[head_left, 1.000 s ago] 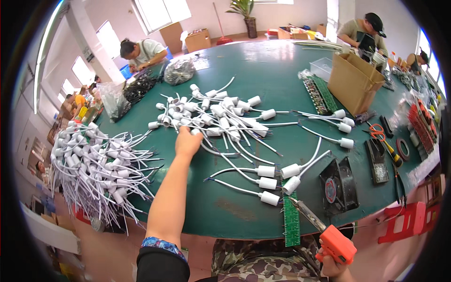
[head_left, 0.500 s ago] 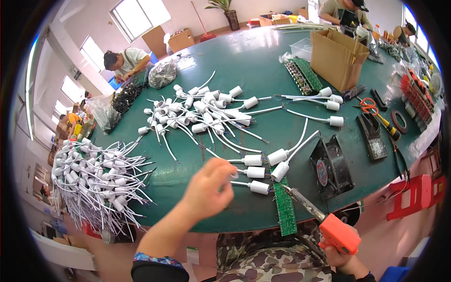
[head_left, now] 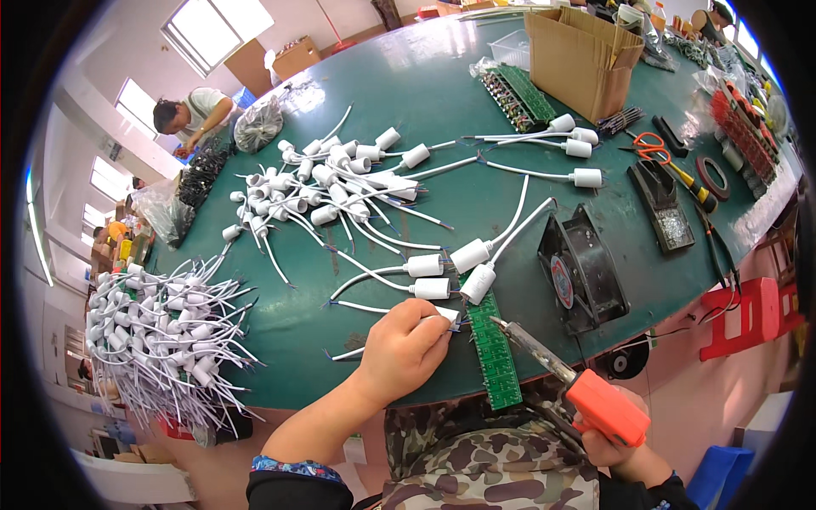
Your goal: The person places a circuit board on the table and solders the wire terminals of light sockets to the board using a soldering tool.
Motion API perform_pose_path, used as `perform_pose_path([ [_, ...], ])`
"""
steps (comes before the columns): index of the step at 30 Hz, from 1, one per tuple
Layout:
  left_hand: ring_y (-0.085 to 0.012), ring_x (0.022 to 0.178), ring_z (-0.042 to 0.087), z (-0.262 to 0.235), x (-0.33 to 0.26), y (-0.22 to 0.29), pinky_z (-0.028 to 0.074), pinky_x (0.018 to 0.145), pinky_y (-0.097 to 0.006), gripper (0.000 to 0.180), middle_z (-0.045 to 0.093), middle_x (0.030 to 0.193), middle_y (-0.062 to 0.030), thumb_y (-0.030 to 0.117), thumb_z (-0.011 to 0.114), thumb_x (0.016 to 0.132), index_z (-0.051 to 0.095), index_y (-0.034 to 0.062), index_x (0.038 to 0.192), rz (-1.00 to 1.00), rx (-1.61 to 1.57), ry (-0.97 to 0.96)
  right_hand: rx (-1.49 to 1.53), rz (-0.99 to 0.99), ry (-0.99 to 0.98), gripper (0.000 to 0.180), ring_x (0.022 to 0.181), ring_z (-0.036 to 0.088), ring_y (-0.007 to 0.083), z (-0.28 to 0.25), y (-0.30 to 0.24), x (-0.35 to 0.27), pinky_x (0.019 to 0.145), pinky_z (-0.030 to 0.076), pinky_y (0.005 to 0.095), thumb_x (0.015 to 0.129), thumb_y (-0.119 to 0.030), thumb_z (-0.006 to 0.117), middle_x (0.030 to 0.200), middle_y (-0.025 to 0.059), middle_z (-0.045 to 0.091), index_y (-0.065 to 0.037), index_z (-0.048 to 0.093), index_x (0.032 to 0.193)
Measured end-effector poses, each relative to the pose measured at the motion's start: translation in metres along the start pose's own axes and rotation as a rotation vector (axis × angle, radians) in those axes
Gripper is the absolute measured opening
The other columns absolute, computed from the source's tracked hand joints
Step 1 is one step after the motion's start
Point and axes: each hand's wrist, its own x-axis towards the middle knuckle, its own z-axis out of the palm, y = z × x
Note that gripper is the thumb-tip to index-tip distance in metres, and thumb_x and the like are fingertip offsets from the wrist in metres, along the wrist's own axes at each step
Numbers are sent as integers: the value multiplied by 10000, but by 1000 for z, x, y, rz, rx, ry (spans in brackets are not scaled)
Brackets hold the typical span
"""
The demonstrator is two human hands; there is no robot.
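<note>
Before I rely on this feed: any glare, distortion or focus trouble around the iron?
Head view: the upper-left window is blown out to white; pale glare sits on the far part of the green table; fisheye bows the table edge and blackens the corners; the circuit board and soldering iron read clearly, though fine board detail is too small to judge.

We see white sockets (head_left: 431,289) and a dark green table (head_left: 297,340), with a brighter green board (head_left: 494,357) near us. Our iron (head_left: 608,408), near right, has an orange-red handle; the fan (head_left: 605,272) is black, the far-right carton (head_left: 578,64) brown, the near cloth (head_left: 493,459) camouflage-patterned.
</note>
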Motion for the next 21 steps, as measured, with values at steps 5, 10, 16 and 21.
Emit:
perform_pose_path([
  [5,-310,971,622,11,-2,3,470,862,-448,263,629,1016,-68,29,784,709,679,95,940,138,187,74,72,13,46,579,724,711,306,4,3,-1,615,570,374,822,-269,782,1064,141,678,38,563,1261],
  [10,-330,1133,584,20,0,6,399,1006,-522,275,631,1125,-66,43,784,685,692,115,934,193,217,105,-48,-69,12,595,715,717,306,3,5,2,625,584,373,847,-277,779,1040,151,679,54,534,1277],
  [16,-334,1258,525,22,-2,6,279,1132,-564,256,623,1198,-71,59,785,684,699,126,916,126,212,35,109,4,31,588,737,730,314,10,2,8,653,599,385,854,-281,786,1042,167,689,58,537,1266],
  [21,-337,1268,523,24,-5,2,267,1142,-572,248,624,1201,-69,59,785,679,699,126,902,128,192,44,161,195,142,136,636,663,223,17,-4,8,588,539,328,866,-188,682,745,57,673,-52,677,867],
])
